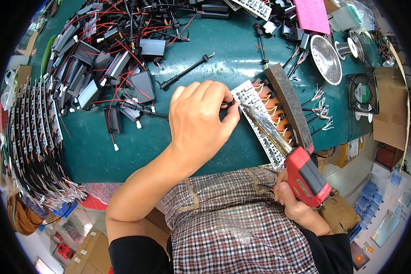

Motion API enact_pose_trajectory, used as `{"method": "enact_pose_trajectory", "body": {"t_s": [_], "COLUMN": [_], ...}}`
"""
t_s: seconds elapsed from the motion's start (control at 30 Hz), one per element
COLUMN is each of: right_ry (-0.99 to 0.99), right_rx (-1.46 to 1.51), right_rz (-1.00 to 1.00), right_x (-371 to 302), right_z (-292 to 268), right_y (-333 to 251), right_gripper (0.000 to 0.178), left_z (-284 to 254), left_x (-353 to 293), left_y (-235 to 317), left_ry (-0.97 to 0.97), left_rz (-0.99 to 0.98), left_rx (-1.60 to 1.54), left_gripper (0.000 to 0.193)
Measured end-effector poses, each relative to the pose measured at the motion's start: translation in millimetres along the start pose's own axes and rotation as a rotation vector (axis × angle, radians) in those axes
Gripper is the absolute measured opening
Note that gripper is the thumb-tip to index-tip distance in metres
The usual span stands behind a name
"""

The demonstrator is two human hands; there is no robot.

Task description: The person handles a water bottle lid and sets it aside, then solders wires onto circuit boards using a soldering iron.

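Observation:
My left hand [198, 118] is over the table with thumb and forefinger pinched on a thin black cable end [228, 104], mostly hidden by the fingers. Just beside those fingertips is the upper end of a white circuit board strip [268, 142], lined with small black parts. My right hand [291, 198] grips a red and black soldering gun [308, 178]. Its long metal tip slants up and left across the strip, towards my left fingertips. Along the strip's right side lies a dark heavy bar [287, 107], with red, yellow, white and black wires [278, 114] in a row against it.
Black housings with red wires [139, 86] are heaped at the far left. Stacked wired board strips [34, 132] stand at the left edge. A loose black cable [187, 71] lies mid-table. At right are a metal bowl [325, 59], a solder spool [347, 49] and a fan [362, 93].

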State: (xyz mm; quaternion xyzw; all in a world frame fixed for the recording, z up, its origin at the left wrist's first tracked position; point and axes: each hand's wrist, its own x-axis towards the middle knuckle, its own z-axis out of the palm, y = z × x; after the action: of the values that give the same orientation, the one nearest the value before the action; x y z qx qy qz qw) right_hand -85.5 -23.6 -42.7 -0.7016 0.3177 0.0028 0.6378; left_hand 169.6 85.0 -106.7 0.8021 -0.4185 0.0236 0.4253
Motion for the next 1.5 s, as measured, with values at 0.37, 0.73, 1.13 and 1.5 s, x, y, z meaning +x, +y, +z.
{"method": "enact_pose_trajectory", "body": {"t_s": [0.37,0.73,1.13,1.5], "right_ry": [0.013,0.065,0.13,0.108], "right_rx": [-0.055,-0.004,0.021,0.025], "right_rz": [-0.083,-0.248,-0.228,-0.205], "right_x": [-2.5,1.8,3.1,4.5], "right_z": [-3.0,-0.2,0.2,-5.1], "right_y": [-4.4,4.7,3.8,4.3], "right_gripper": [0.008,0.025,0.022,0.023], "left_z": [0.3,1.2,1.1,0.3], "left_x": [0.0,-0.2,0.3,1.0], "left_y": [0.0,-0.2,0.3,1.3], "left_ry": [0.003,0.0,0.001,-0.002], "left_rz": [-0.008,-0.024,-0.023,-0.015], "left_rx": [-0.003,-0.022,-0.021,-0.006], "left_gripper": [0.021,0.022,0.022,0.022]}}
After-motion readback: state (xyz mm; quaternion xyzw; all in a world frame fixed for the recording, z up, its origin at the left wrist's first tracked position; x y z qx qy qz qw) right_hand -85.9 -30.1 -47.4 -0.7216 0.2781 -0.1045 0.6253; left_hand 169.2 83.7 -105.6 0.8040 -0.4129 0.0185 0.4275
